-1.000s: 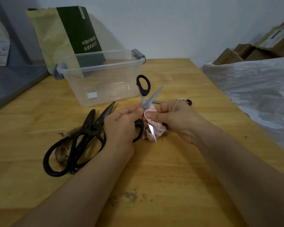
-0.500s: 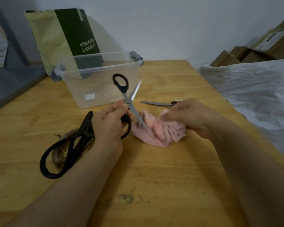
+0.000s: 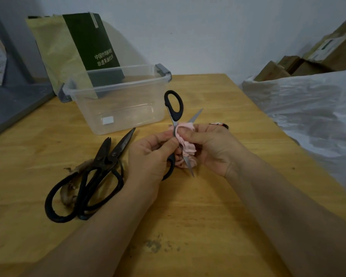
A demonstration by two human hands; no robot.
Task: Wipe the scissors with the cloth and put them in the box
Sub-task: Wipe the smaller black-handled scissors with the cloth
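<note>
At the right hand (image 3: 214, 148), black-handled, silver-bladed scissors (image 3: 176, 115) are touching pink cloth (image 3: 186, 145). Beyond, a clear box (image 3: 118, 108) is showing grey latches.

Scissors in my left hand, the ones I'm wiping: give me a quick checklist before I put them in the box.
1. Grip: the left hand grips the scissors near the pivot: ok.
2. Wipe: the right hand pinches the cloth round one blade: ok.
3. Blades shut for boxing: not ok, they stand spread apart.
4. Blades clean: cannot tell.
5. Target: the box is open on top, nothing visible inside: ok.
</note>
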